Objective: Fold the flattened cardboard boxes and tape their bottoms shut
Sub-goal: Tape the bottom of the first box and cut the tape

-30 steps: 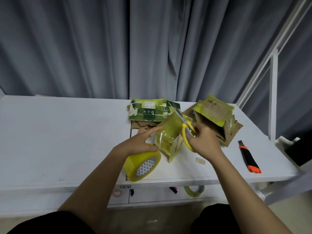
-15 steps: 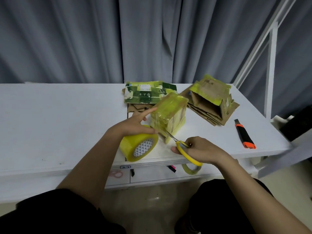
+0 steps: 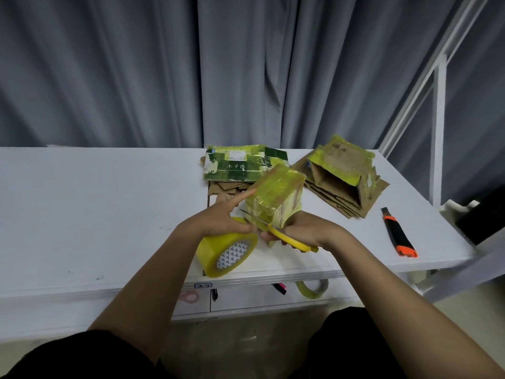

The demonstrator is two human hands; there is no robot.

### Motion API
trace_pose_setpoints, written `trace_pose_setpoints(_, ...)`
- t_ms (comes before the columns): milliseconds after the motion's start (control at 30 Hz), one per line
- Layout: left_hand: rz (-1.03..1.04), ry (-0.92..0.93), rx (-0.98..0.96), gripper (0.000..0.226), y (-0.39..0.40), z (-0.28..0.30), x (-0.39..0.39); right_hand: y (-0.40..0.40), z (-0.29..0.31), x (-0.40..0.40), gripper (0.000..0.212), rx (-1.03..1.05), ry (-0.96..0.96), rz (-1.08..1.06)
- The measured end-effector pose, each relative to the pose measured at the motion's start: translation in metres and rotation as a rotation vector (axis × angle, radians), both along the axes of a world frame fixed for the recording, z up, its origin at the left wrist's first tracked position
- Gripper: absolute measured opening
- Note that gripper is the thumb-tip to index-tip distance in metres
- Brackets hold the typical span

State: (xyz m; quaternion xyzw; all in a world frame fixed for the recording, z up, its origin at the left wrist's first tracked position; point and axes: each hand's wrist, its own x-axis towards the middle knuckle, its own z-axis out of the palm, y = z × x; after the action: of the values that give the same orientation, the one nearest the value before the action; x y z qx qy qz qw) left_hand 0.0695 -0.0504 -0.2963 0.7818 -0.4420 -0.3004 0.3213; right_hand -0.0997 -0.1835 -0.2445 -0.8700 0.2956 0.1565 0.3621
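A small folded cardboard box [image 3: 276, 198], wrapped in yellow tape, stands on the white table [image 3: 95, 209] near its front edge. My left hand [image 3: 221, 218] grips the yellow tape roll [image 3: 226, 253] and stretches its forefinger against the box's left side. My right hand [image 3: 306, 232] holds yellow-handled scissors [image 3: 284, 235], whose blades reach left along the box's lower front edge, at the tape between roll and box. A flattened green printed box [image 3: 240, 166] lies behind on brown flat cardboard.
An opened taped box [image 3: 341, 170] lies on its side on a stack of flat cardboard at the back right. An orange and black utility knife [image 3: 399, 233] rests near the right edge. A second tape roll [image 3: 311, 288] hangs under the table front. Grey curtains hang behind.
My right hand brought the scissors from the box's top down to the table front, then up to the box's lower edge. The box now stands upright on the table.
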Motion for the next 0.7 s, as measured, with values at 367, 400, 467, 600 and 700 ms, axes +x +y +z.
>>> trace_pose_setpoints(367,0.009,-0.007,0.001,0.089,0.001,0.003,-0.003,-0.009,0.002,-0.002,0.064,0.044,-0.057,-0.019)
trace_pose_setpoints(400,0.01,-0.006,0.007,0.09,0.0,0.003,-0.003,-0.009,0.002,-0.004,0.061,0.045,-0.047,-0.015)
trace_pose_setpoints(467,0.008,-0.015,0.015,0.092,-0.001,0.005,-0.004,-0.008,0.001,-0.006,0.048,0.037,-0.038,0.0)
trace_pose_setpoints(600,0.011,-0.025,0.03,0.092,-0.001,0.006,-0.006,-0.015,0.004,-0.021,0.039,-0.043,0.068,0.045)
trace_pose_setpoints(700,0.007,-0.021,0.034,0.092,-0.001,0.008,-0.006,-0.03,0.002,-0.036,0.054,-0.258,0.201,0.053)
